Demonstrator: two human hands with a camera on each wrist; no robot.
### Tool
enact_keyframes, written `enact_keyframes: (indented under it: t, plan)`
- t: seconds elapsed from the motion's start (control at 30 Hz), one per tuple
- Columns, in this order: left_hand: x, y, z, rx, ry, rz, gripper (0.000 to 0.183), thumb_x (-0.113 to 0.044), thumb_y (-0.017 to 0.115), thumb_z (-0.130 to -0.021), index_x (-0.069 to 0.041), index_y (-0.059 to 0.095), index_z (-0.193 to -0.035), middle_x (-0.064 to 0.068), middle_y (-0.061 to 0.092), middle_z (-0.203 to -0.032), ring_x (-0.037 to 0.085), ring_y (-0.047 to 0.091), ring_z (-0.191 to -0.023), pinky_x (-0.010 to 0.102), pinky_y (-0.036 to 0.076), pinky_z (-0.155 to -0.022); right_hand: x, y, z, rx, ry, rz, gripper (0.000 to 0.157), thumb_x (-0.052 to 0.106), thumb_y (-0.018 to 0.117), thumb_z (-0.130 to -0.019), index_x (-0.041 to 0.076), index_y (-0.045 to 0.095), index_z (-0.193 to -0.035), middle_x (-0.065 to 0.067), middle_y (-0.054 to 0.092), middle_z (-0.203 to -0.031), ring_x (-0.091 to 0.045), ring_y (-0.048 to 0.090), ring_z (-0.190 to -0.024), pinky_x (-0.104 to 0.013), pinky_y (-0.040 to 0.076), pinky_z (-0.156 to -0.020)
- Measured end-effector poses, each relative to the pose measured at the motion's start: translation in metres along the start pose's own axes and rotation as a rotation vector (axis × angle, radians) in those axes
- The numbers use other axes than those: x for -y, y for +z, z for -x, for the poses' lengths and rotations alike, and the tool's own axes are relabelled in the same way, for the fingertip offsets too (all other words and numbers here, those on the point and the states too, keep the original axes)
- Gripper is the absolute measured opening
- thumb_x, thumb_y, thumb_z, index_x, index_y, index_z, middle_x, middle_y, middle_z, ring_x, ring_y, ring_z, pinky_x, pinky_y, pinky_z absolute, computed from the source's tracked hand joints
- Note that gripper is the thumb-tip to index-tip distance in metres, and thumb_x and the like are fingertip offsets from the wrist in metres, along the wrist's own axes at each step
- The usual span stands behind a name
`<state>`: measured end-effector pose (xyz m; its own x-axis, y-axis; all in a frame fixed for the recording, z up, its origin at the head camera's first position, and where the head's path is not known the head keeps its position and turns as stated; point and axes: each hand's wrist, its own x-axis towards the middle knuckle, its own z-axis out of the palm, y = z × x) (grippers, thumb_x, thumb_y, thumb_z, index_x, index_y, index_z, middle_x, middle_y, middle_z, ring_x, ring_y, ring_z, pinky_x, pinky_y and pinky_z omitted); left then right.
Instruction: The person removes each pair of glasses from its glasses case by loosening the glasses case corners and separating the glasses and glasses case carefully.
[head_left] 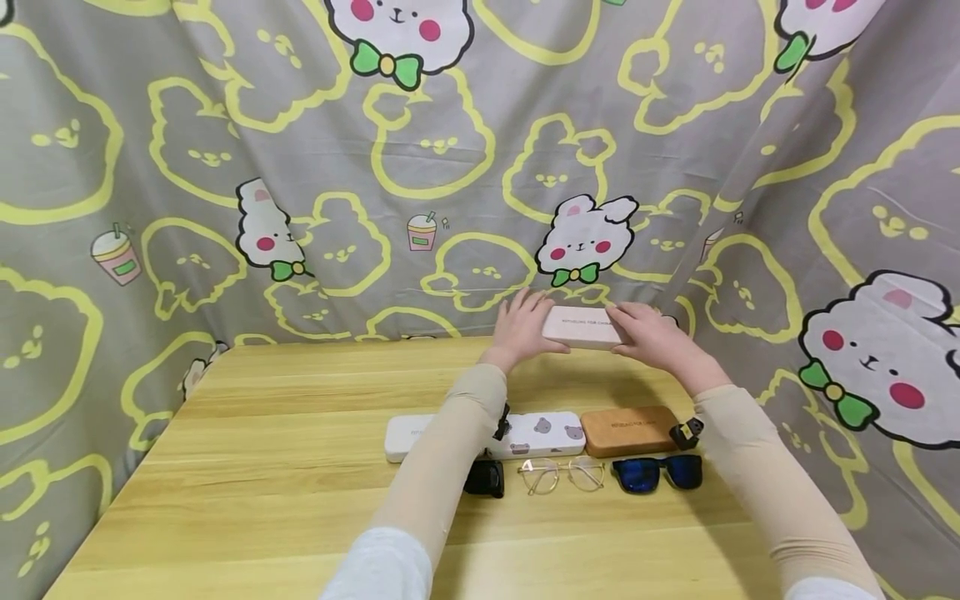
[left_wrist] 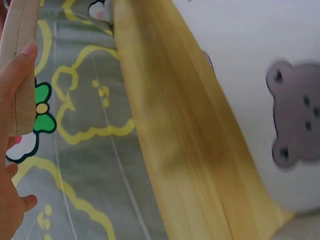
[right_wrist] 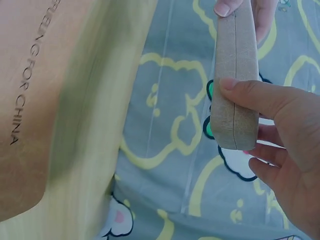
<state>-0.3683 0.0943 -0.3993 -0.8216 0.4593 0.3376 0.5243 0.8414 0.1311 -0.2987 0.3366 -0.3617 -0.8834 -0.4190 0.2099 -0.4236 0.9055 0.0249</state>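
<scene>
A pale pink-beige glasses case with small lettering on its lid is held up over the far part of the table. My left hand grips its left end, the thumb along the lower near side. At the other end, my right hand pinches it between thumb and fingers. In the right wrist view the seam of the case runs unbroken between lid and base, so it is closed. The left wrist view catches only part of the case, with the thumb pressed on its side.
Below on the wooden table lie a white case, a bear-print case and a brown case in a row. In front are black glasses, partly hidden by the left arm, thin-framed glasses and blue-lensed sunglasses. A patterned curtain hangs behind.
</scene>
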Motion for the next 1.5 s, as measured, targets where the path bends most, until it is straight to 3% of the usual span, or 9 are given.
enact_keyframes:
  t: [0.3,0.67,0.9,1.2,1.5]
  plan:
    - [0.018,-0.021,0.015,0.01,0.021,0.002,0.096,-0.076,0.07,-0.065,-0.029,0.045,-0.145,-0.004,0.033,-0.158,0.025,0.017,-0.151,0.059,0.024,-0.118,0.019,-0.004,-0.006,-0.06,-0.071,0.046,0.076,0.03,0.078,-0.082,0.001,0.044,-0.144,-0.025,0.052,-0.138,-0.044,0.046,-0.129,-0.06,0.042,-0.104]
    - [0.044,-0.041,0.035,-0.043,0.057,-0.045,0.091,-0.077,0.071,-0.064,-0.027,0.051,-0.138,-0.003,0.035,-0.158,0.027,0.018,-0.151,0.058,0.026,-0.117,0.041,-0.001,-0.016,-0.19,-0.196,0.038,0.076,0.031,0.081,-0.077,-0.002,0.051,-0.138,-0.025,0.059,-0.129,-0.044,0.054,-0.121,-0.055,0.042,-0.106]
    - [0.069,-0.049,0.059,-0.046,0.027,-0.04,0.092,-0.077,0.07,-0.064,-0.027,0.051,-0.139,-0.004,0.036,-0.157,0.027,0.019,-0.151,0.059,0.023,-0.118,0.064,0.002,-0.028,-0.227,-0.269,-0.002,0.075,0.034,0.08,-0.077,-0.001,0.053,-0.137,-0.023,0.06,-0.126,-0.04,0.056,-0.118,-0.053,0.043,-0.105]
    - [0.099,-0.062,0.091,-0.064,0.0,0.01,0.092,-0.074,0.074,-0.063,-0.023,0.055,-0.137,-0.001,0.04,-0.155,0.029,0.022,-0.15,0.063,0.02,-0.118,0.099,0.004,-0.043,-0.211,-0.323,-0.001,0.074,0.037,0.079,-0.079,0.0,0.053,-0.137,-0.021,0.061,-0.126,-0.037,0.057,-0.118,-0.05,0.045,-0.105]
    - [0.124,-0.075,0.118,-0.085,-0.019,-0.029,0.09,-0.074,0.074,-0.062,-0.022,0.057,-0.133,-0.001,0.043,-0.153,0.029,0.023,-0.149,0.064,0.021,-0.116,0.129,0.007,-0.057,-0.221,-0.366,-0.035,0.073,0.037,0.079,-0.079,0.0,0.054,-0.137,-0.018,0.062,-0.124,-0.034,0.059,-0.115,-0.047,0.045,-0.105]
